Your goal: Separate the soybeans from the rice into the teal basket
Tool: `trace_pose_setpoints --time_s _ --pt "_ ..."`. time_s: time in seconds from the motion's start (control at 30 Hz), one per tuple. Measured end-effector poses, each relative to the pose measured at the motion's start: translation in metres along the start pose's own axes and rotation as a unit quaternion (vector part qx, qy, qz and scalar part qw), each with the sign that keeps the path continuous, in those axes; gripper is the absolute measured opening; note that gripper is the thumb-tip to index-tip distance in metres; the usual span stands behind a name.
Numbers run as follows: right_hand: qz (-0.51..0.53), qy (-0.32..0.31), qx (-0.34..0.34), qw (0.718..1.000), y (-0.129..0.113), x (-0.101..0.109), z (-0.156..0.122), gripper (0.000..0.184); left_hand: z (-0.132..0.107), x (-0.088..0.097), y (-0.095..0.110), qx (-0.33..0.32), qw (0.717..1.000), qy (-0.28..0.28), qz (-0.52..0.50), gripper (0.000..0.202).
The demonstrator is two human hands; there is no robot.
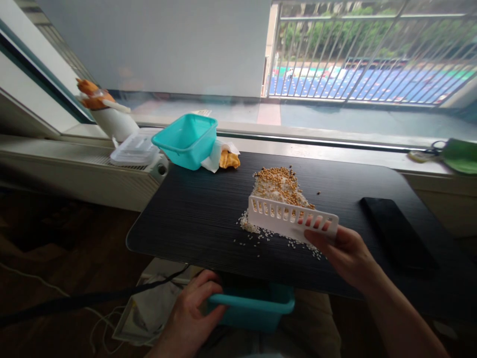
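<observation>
My right hand (345, 253) grips the right end of a white slotted plastic strip (290, 218), which stands on edge across the black table (201, 209). Behind the strip lies a pile of mixed yellow beans and white rice (279, 186); loose rice grains (261, 238) are scattered in front of it. My left hand (194, 308) holds the rim of a teal bin (253, 306) just below the table's near edge, fingers curled over its left end.
A second teal tub (186, 139) sits at the table's far left beside a snack in white wrapping (225, 158). A black phone (397, 231) lies at the right. A clear lidded box (134, 149) and a white cup (114, 119) rest on the sill. Cables run below.
</observation>
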State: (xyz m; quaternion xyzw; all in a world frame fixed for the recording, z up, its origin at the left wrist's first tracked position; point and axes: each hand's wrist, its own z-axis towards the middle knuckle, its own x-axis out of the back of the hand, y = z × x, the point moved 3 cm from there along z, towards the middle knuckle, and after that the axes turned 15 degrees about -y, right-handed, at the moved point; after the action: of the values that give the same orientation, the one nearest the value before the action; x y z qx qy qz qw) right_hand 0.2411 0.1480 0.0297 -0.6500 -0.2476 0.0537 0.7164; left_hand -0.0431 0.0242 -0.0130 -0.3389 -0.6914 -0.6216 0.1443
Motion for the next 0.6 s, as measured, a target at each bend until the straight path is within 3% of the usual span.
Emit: trace_pose_setpoints --time_s 0.13,0.3,0.6 --pt "-0.001 0.012 0.012 1.0 -0.005 -0.001 -0.002 0.015 0.001 -0.001 0.0 0.002 1.0 -0.01 -0.005 0.012" --pt "-0.021 -0.017 0.01 1.0 -0.004 -0.007 0.004 0.013 0.0 -0.001 -0.001 -0.001 1.0 -0.012 -0.009 0.012" --pt "0.054 0.002 -0.013 0.998 -0.006 -0.003 -0.008 0.016 -0.001 0.0 0.001 -0.006 1.0 0.004 0.004 0.011"
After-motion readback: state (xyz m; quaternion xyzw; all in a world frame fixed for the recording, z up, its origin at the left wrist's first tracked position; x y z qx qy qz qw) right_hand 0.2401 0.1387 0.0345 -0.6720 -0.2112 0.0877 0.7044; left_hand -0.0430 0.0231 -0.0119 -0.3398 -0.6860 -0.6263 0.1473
